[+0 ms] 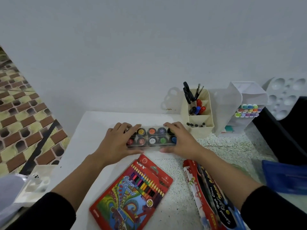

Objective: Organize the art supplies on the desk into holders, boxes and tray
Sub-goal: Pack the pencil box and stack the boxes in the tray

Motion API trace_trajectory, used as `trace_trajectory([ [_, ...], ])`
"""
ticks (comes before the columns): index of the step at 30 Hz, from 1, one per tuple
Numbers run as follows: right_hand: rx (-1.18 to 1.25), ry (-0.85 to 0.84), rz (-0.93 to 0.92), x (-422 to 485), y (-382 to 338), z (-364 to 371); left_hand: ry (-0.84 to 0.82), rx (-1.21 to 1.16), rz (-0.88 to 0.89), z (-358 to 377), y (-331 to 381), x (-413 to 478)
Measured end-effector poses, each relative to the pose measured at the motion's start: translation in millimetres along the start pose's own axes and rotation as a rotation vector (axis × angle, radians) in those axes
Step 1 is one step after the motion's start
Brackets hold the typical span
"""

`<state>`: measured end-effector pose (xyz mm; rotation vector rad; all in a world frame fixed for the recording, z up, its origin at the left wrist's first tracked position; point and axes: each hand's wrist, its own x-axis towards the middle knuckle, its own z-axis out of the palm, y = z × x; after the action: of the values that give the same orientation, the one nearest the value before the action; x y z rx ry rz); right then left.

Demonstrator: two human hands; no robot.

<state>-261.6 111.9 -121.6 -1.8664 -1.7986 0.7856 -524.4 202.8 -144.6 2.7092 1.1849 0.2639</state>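
Note:
A clear box of small paint pots (pixel 152 136) with coloured lids lies on the desk's middle. My left hand (pixel 116 141) grips its left end, fingers over the top and thumb at the front. My right hand (pixel 181 140) grips the right end the same way. A red colour pencil box (pixel 132 191) lies flat just in front of the paint box. To its right lies a long red and black pack of pens (pixel 209 193). A cream desk holder (pixel 198 112) with scissors, brushes and markers stands behind the right hand.
A clear drawer organiser (pixel 244 103) with pastel markers stands at the back right, a white paint palette (pixel 285 97) beside it against the wall. A blue pouch (pixel 285 176) lies at the right edge. A small white palette (pixel 37 181) sits left of the desk.

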Motion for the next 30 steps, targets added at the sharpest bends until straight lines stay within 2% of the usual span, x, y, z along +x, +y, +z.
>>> trace_trajectory([
  [5, 0.144, 0.232, -0.053, -52, -18, -38, 0.156, 0.027, 0.181, -53, 35, -6],
  [8, 0.257, 0.257, -0.074, -85, -13, -60, 0.145, 0.032, 0.213, -70, 70, -8],
  [12, 0.285, 0.269, -0.110, -123, 13, -88, 0.100, -0.007, 0.223, -69, 123, -7],
  [20, 0.281, 0.293, -0.219, -204, 111, -174, 0.173, -0.077, 0.237, -38, 270, 12],
  [25, 0.064, 0.283, -0.253, -247, 178, -249, 0.184, -0.090, 0.271, -17, 367, 47],
  [30, -0.214, 0.084, -0.193, -249, 223, -311, 0.145, -0.073, 0.355, -2, 431, 106],
])
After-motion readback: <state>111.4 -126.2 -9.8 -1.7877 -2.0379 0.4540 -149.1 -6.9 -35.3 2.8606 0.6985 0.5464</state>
